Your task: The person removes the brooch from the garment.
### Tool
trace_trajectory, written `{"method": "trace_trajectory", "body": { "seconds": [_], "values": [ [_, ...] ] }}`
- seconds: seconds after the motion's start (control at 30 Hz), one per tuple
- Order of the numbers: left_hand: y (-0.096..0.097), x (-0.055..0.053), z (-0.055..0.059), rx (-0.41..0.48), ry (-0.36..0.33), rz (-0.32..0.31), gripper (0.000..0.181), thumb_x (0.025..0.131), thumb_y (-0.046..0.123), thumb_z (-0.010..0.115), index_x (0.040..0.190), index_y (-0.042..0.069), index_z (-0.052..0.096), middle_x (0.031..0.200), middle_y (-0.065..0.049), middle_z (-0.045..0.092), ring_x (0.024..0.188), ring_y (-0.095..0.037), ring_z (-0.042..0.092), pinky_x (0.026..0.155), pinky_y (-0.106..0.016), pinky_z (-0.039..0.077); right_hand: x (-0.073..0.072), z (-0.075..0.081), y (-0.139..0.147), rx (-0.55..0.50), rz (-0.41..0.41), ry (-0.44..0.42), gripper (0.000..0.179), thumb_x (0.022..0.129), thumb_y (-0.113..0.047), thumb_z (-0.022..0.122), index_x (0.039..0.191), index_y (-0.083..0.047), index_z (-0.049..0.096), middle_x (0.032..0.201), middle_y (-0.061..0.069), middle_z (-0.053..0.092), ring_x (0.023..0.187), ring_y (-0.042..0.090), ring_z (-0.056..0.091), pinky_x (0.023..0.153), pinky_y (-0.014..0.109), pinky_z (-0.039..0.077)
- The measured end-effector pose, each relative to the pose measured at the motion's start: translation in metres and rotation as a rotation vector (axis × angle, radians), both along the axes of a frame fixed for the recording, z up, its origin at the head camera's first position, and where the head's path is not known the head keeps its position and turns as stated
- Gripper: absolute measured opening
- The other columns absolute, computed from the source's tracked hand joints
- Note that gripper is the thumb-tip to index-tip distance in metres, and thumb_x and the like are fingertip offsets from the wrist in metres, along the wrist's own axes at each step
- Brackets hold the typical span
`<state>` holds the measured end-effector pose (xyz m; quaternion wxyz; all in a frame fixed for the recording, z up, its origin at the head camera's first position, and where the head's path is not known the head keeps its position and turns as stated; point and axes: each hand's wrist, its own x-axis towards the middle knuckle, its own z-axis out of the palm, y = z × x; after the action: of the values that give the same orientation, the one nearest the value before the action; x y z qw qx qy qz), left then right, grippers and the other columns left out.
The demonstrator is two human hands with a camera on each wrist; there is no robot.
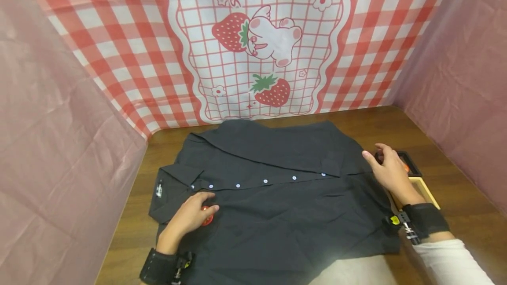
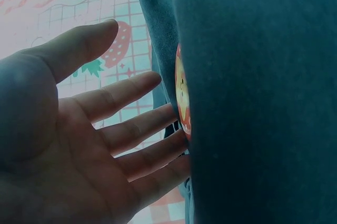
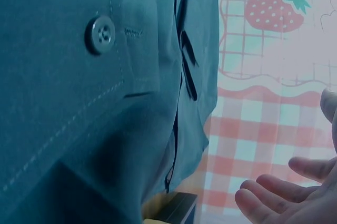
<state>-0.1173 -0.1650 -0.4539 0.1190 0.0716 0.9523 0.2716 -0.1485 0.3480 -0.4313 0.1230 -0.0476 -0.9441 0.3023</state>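
Observation:
A dark button-up shirt [image 1: 277,214] lies spread over the table, its collar [image 1: 178,175] to the left and a row of pale buttons across the middle. On the shirt lies a round red badge [image 1: 207,217]; the left wrist view shows the badge [image 2: 182,95] with a yellow star face. My left hand [image 1: 192,212] is just left of it, partly overlapping it, fingers spread and fingertips right at the badge in the wrist view. At the shirt's right edge my right hand [image 1: 390,173] hovers with relaxed fingers, holding nothing. A close shirt button [image 3: 100,35] shows in the right wrist view.
Beside my right hand stands a black tray [image 1: 414,166] with something orange-red in it, and nearer, a pale yellow frame-like tray [image 1: 429,195]. A strawberry-print cloth [image 1: 277,56] hangs behind the wooden table [image 1: 130,214]. Pink cloth [image 1: 67,122] hangs at both sides.

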Motion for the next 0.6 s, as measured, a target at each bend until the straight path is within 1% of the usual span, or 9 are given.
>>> {"method": "trace_trajectory", "body": {
  "seconds": [0.2, 0.33, 0.5, 0.6],
  "values": [
    [-0.001, 0.001, -0.001, 0.007, 0.003, 0.000, 0.042, 0.091, 0.028, 0.066, 0.126, 0.005, 0.062, 0.135, -0.016, 0.059, 0.130, -0.038, 0.050, 0.107, -0.056, 0.039, 0.001, 0.000, -0.008, -0.027, 0.006, 0.010, 0.066, 0.102, -0.040, 0.046, 0.139, 0.014, 0.035, 0.126, 0.040, 0.045, 0.112, 0.054, 0.048, 0.087, 0.065, 0.038],
    [0.000, 0.001, -0.002, 0.015, 0.016, -0.003, 0.042, 0.091, 0.028, 0.067, 0.126, 0.005, 0.062, 0.134, -0.016, 0.059, 0.129, -0.037, 0.051, 0.108, -0.056, 0.039, 0.001, 0.000, -0.014, -0.046, 0.014, 0.019, 0.065, 0.101, -0.039, 0.048, 0.138, 0.013, 0.037, 0.127, 0.040, 0.047, 0.116, 0.054, 0.047, 0.091, 0.065, 0.038],
    [0.001, 0.000, -0.001, 0.028, 0.041, 0.000, 0.042, 0.090, 0.027, 0.067, 0.125, 0.004, 0.062, 0.134, -0.016, 0.059, 0.129, -0.037, 0.051, 0.108, -0.055, 0.039, 0.001, 0.003, -0.022, -0.040, 0.037, 0.035, 0.065, 0.101, -0.039, 0.049, 0.138, 0.013, 0.038, 0.130, 0.041, 0.046, 0.119, 0.055, 0.045, 0.094, 0.067, 0.037],
    [0.001, 0.000, 0.000, 0.027, 0.044, 0.004, 0.042, 0.090, 0.026, 0.067, 0.126, 0.004, 0.062, 0.136, -0.017, 0.057, 0.130, -0.037, 0.050, 0.109, -0.055, 0.038, 0.001, 0.006, -0.027, -0.042, 0.051, 0.039, 0.065, 0.101, -0.039, 0.050, 0.138, 0.013, 0.037, 0.131, 0.041, 0.044, 0.119, 0.055, 0.045, 0.094, 0.067, 0.038]
  ]
}}
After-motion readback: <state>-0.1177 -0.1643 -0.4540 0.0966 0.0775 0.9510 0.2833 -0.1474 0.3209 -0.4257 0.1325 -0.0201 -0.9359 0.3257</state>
